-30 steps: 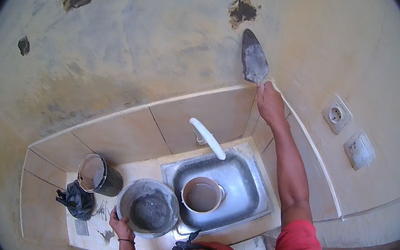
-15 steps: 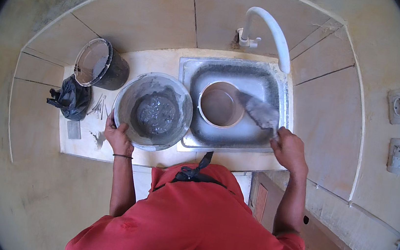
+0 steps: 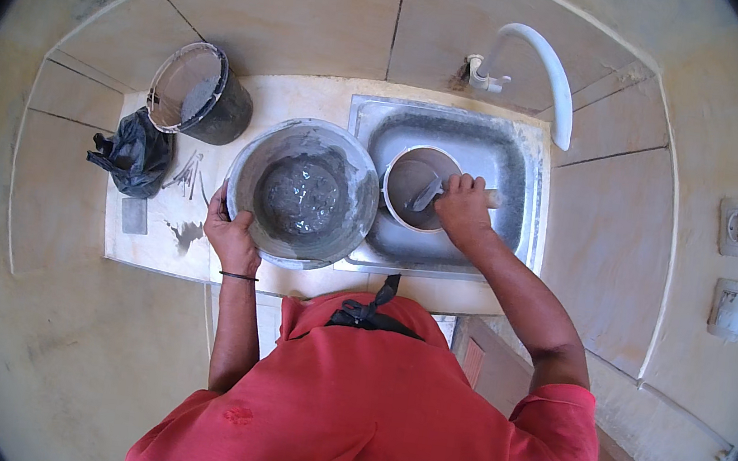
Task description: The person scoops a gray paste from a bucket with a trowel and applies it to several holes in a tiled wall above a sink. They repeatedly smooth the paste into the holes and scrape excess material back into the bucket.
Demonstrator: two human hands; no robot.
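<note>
My left hand (image 3: 235,238) is closed on the near left rim of a wide grey tub (image 3: 353,179), thumb toward its inside. Wet grey mortar (image 3: 302,194) lies in the bottom of the tub and smears its wall. In my right hand (image 3: 465,210) is a trowel (image 3: 426,195), its pale handle end poking out to the right of my fist. The trowel's blade reaches down into a small round bucket (image 3: 412,157) with murky brownish water, which stands in the sink; the blade's tip is hard to make out.
The steel sink (image 3: 514,151) has a white curved faucet (image 3: 547,61) above it. Left of the tub are a dark bucket (image 3: 229,114), a black plastic bag (image 3: 139,154), several thin sticks (image 3: 184,175) and a small grey plate (image 3: 134,216). Tiled walls close in the counter.
My right hand has moved left from the sink's right side to over the small bucket, bringing the trowel's blade into it. My left hand still grips the tub; the whole view has shifted slightly.
</note>
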